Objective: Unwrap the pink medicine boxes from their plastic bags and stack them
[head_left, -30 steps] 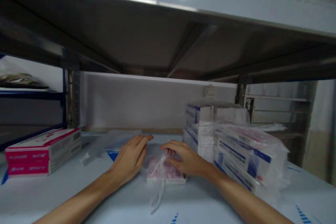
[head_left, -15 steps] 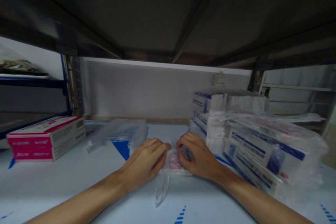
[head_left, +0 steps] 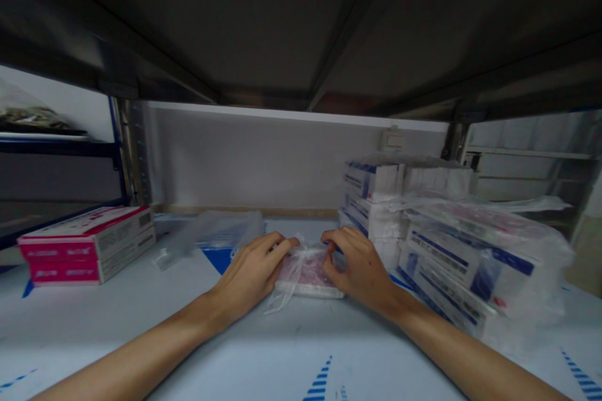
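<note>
In the head view, a flat pack with pinkish contents lies in a clear plastic bag [head_left: 308, 270] on the shelf surface. The bag's top is gathered and twisted at the middle, and a loose tail of it trails toward the front left. My left hand [head_left: 256, 266] is closed at the bag's left side, index finger and thumb on the gathered film. On the other side my right hand [head_left: 357, 266] curls its fingers and thumb in a pinch at the bag's film. The exact grip of the fingertips is partly hidden.
Blue-and-white boxes [head_left: 444, 257] in plastic wrap are stacked at the right. Two pink-and-white boxes [head_left: 89, 244] stand at the left. Clear empty bags [head_left: 228, 229] lie behind my left hand. A dark metal shelf [head_left: 301, 25] hangs low overhead.
My hands have moved slightly apart, showing more of the bagged pack. The bag's loose tail has shifted up and left, and its gathered top now shows between the hands.
</note>
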Demonstrator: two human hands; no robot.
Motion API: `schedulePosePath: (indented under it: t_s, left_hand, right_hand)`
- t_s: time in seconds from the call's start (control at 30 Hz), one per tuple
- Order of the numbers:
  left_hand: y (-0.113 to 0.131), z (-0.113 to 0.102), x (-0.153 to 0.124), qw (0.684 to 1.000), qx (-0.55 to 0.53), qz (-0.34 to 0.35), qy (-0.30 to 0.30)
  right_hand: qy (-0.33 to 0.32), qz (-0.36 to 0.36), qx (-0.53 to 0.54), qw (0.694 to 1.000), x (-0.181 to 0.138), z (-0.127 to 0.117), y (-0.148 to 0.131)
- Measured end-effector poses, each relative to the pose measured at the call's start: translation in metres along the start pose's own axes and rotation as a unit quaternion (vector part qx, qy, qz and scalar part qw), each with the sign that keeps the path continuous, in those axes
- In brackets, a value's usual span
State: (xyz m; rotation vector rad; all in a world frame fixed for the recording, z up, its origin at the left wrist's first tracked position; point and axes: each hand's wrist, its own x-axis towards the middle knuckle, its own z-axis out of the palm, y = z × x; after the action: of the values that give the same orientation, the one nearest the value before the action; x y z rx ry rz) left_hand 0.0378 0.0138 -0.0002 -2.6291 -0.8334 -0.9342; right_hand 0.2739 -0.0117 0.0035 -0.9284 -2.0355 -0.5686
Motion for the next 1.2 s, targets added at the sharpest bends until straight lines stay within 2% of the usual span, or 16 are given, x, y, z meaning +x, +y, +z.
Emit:
schedulePosePath:
  t_s: [0.17, 0.37, 0.67, 0.87, 1.0, 1.2]
  left_hand:
    - [0.001, -0.002, 0.001, 1.000, 0.007, -0.017, 0.010]
    - [-0.001, -0.002, 0.002, 0.998, -0.043, -0.041, -0.002]
    - [-0.014, 0.002, 0.000, 0.995, -0.066, -0.053, 0.050]
    - [-0.009, 0.000, -0.001, 0.996, -0.053, -0.039, 0.063]
    - [0.000, -0.003, 0.000, 0.997, -0.051, -0.018, 0.055]
    - [-0.001, -0.005, 0.001, 0.996, -0.063, -0.031, 0.049]
  right_hand:
    - [0.012, 0.003, -0.019, 1.000, 0.002, -0.002, 0.000]
    - [0.034, 0.011, -0.046, 0.998, 0.003, -0.003, -0.001]
    - [0.079, 0.041, -0.066, 0.994, 0.002, -0.003, 0.015]
    - [0.032, 0.012, -0.035, 0.999, 0.001, -0.004, 0.014]
    - [0.012, 0.022, -0.031, 0.999, 0.001, -0.004, 0.007]
    - [-0.010, 0.021, -0.018, 1.000, 0.000, -0.004, 0.004]
